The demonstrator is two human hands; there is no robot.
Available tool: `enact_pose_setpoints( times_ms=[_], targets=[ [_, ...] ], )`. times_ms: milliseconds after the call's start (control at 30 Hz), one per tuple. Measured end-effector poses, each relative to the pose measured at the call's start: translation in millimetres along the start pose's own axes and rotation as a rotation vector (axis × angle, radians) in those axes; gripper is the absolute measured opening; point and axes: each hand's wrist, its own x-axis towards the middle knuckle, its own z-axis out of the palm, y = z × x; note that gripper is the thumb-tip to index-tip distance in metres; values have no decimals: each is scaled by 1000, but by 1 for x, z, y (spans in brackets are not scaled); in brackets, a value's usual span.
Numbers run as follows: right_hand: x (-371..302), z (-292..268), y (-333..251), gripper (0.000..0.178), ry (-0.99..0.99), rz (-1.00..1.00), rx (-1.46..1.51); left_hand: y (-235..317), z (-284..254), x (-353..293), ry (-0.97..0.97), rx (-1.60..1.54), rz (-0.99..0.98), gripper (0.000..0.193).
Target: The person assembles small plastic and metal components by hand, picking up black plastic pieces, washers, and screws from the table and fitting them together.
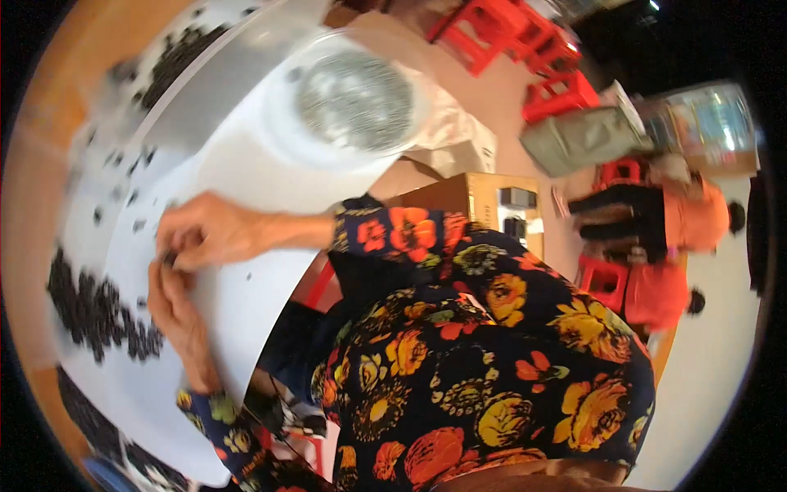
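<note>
Hands meet at middle left — right hand [215,232] above, left hand [176,307] below — with fingers closed around a small blackish piece [170,258], its shape blurred. Similar dark pieces [98,312] lie heaped farther left on a white table [250,320]. Upper centre, a white round tub [283,135] holds many silvery-grey bits [357,102], too blurred to identify.

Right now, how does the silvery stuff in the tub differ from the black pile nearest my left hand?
The silvery contents are pale and shiny; the black pile is dark. The silvery contents form a round outline inside a white tub, while the black pile spreads loose and ragged on the table. Both look like many small pieces.
</note>
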Motion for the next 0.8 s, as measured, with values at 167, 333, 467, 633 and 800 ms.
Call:
enact_pose_setpoints(
  times_ms=[167,333,467,633,800],
  targets=[
    [-7,-5,4,22,125,-59,51,-2,13,5,-8,-82,49,31],
    [-1,1,-1,21,75,15,145,-9,4,0,98,-39,25,33],
    [-1,-2,3,23,103,-35,137,-14,6,10,70,41,66,36],
    [2,0,6,23,90,-85,140,-12,2,12,75,59,40,34],
    [4,1,5,27,107,-104,23,-18,-6,17,2,94,47,39]
  ],
)
